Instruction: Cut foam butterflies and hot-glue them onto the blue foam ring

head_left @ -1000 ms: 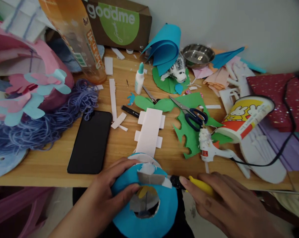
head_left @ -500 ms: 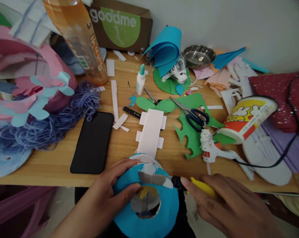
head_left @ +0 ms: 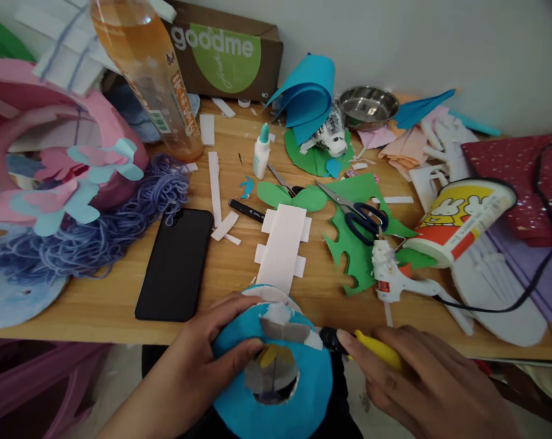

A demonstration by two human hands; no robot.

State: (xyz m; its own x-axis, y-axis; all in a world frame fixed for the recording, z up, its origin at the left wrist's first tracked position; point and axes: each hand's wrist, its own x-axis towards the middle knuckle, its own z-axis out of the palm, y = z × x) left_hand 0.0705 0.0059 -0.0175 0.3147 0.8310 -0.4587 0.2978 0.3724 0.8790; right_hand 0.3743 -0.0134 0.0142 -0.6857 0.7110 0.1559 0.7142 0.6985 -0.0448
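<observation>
Blue ring point(head_left: 315, 378) at front edge of table point(head_left: 97, 314), gripped in left hand point(head_left: 223, 347); right hand point(head_left: 417, 375) grips knife point(head_left: 376, 349). Centre cut through; white patch point(head_left: 278, 313) seemingly uncovered.

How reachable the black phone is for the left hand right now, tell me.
Probably yes: nothing visible blocks the nearby phone, though the left hand would first have to release the blue ring.

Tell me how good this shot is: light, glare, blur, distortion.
Head view: light dim and soft, top right corner darker; head view: bright glints on the bowl; head view: right hand slightly soft, though the large lettering on the box reads clearly; head view: bottle leans outward, probably wide-angle stretch.
</observation>
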